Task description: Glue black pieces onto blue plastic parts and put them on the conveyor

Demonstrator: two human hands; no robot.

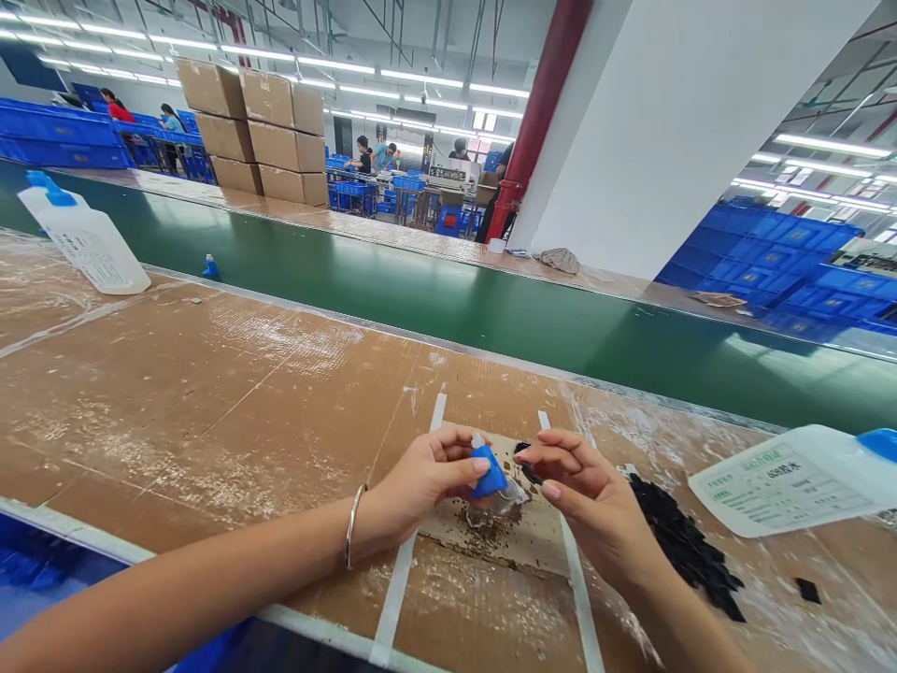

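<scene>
Head view of a cardboard-covered tabletop (210,393) beside a green conveyor belt (434,299). Near the front edge of the tabletop, the left hand (427,477) pinches a small bottle with a blue cap (489,472) between thumb and fingers, its clear body tilted down onto a stained cardboard pad (505,537) framed by white tape strips (399,579). A metal bangle (352,525) circles the left wrist. The right hand (585,491), just beside the bottle, pinches a small black part (531,473) between thumb and forefinger, the other fingers loosely curled. A heap of similar black parts (683,547) lies on the tabletop touching the right wrist, toward the right edge; a single black part (808,590) lies apart from it. A larger white bottle with a printed label (791,481) lies on its side near the right edge, and another white bottle (84,241) lies at the far left corner. Stacked cardboard boxes (256,131) and blue crates (771,262) stand beyond the belt, where other people work.
</scene>
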